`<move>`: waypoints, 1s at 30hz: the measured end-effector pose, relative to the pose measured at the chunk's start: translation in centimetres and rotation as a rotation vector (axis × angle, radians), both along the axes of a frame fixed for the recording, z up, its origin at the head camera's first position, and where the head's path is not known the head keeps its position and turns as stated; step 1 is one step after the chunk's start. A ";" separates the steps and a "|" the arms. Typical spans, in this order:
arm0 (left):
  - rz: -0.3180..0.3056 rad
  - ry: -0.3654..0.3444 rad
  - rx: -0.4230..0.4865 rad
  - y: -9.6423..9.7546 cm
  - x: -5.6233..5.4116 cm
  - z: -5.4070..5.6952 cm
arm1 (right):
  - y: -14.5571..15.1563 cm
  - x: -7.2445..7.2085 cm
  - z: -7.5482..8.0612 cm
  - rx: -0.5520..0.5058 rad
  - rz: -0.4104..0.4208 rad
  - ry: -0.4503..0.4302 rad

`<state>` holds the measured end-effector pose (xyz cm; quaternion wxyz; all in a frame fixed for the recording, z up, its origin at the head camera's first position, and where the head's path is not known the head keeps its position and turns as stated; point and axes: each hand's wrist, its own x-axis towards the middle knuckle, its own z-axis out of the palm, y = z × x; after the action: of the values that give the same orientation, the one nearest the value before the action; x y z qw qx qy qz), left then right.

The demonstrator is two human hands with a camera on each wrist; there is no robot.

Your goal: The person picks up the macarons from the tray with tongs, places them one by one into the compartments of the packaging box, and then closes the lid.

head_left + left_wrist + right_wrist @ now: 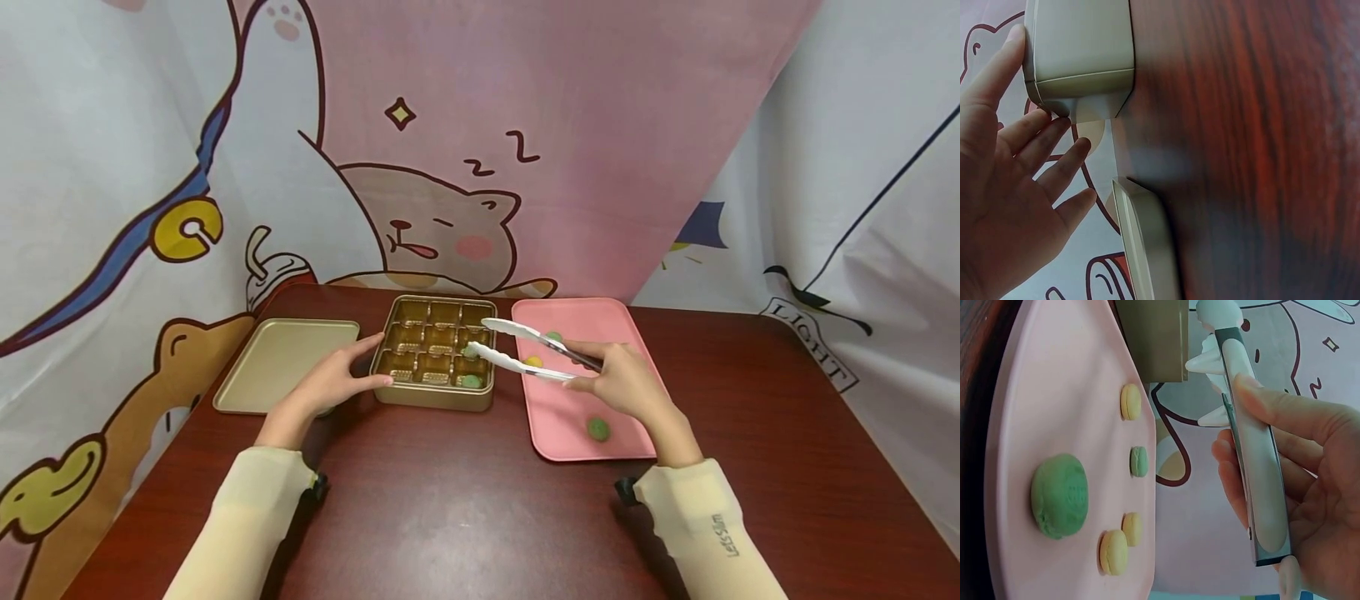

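macaron, green (pixel 597 429), on pink tray (pixel 555 427), near its front edge. right hand (pixel 628 382) grips tongs (pixel 1255 450), their arms apart, tips over gold box (pixel 431 397). left hand (pixel 326 381), fingers spread, touches box's left. two green macarons (pixel 471 382) in right column. patterned cloth (pixel 637 125) behind.

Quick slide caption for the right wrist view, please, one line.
Right hand gripping tongs, with two green macarons and three yellow macarons on a pink tray.
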<state>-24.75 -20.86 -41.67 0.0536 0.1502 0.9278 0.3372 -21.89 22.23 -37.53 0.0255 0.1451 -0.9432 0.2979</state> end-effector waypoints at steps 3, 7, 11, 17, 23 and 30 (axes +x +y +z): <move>-0.001 -0.001 0.002 0.0 0.0 0.0 | 0.4 0.2 0.2 -0.016 0.003 -0.008; -0.001 0.003 -0.004 -0.1 0.0 0.0 | 0.9 0.5 0.5 -0.015 -0.001 0.011; 0.006 -0.001 -0.006 -0.1 0.0 0.0 | 1.5 0.7 0.5 -0.003 -0.007 0.033; 0.006 -0.009 -0.012 -0.1 0.1 -0.2 | 2.6 1.2 0.6 -0.004 -0.015 0.035; 0.008 -0.009 0.008 -0.1 0.2 -0.2 | 3.7 1.9 0.8 0.014 -0.047 0.038; 0.007 -0.007 0.006 -0.1 0.1 -0.2 | 5.0 3.0 1.6 0.021 -0.077 0.015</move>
<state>-24.64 -20.99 -41.84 0.0553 0.1457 0.9272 0.3406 -18.85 27.20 -35.96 0.0424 0.1112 -0.9509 0.2856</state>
